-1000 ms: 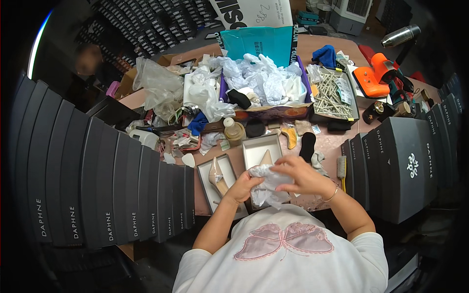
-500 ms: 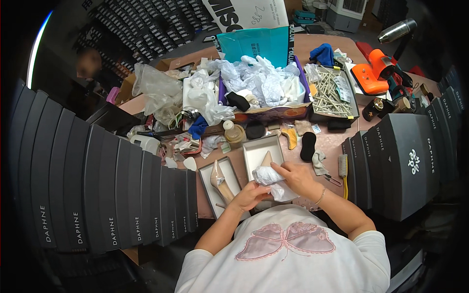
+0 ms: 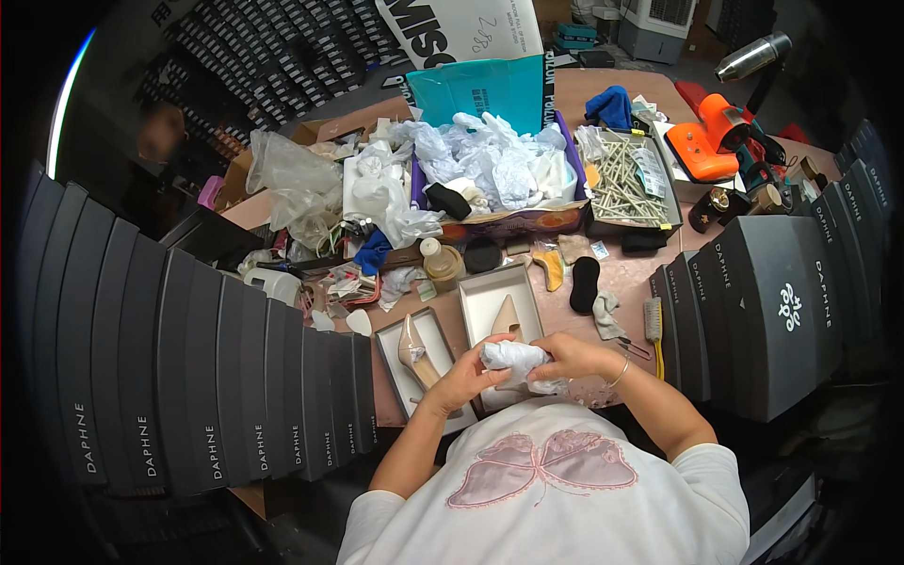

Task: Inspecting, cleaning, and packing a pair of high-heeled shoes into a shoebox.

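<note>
Two beige shoes (image 3: 414,350) (image 3: 507,318), two open boxes (image 3: 393,331) (image 3: 490,282), one wad of white paper (image 3: 513,360), perhaps one brush (image 3: 653,320).

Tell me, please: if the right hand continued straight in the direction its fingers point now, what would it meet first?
Probably the left hand: the right hand points leftward across the crumpled white paper both hold.

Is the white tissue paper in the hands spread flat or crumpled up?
Crumpled. The white tissue paper is a bunched wad between the left hand and right hand.
</note>
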A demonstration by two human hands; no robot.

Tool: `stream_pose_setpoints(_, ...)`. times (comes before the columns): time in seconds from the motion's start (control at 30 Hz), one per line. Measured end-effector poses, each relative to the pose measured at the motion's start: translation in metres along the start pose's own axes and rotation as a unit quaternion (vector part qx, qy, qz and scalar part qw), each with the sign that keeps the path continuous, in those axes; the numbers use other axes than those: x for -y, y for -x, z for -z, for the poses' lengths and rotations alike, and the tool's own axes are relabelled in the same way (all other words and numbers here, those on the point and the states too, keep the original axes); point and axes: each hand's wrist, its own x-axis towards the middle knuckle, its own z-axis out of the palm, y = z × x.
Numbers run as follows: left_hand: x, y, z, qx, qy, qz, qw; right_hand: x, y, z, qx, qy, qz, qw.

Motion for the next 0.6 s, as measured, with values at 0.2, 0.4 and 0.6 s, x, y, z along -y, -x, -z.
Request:
stream_pose_setpoints(0.2,0.039,-0.014,-0.002,-0.155,0.287,0.043,0.944,0.012,0.014,-0.016,0.004,-0.090,-0.032,0.995)
stream_pose_setpoints(0.4,0.074,-0.006,-0.018,-0.026,0.533,0.164,0.829,0.032,0.028,-0.040,-0.264,0.091,0.060,0.958)
stream_pose_setpoints(0.6,0.095,0.005,-0.046,-0.080,0.184,-0.010,0.980,0.025,0.042,-0.043,-0.218,0.105,0.094,0.966)
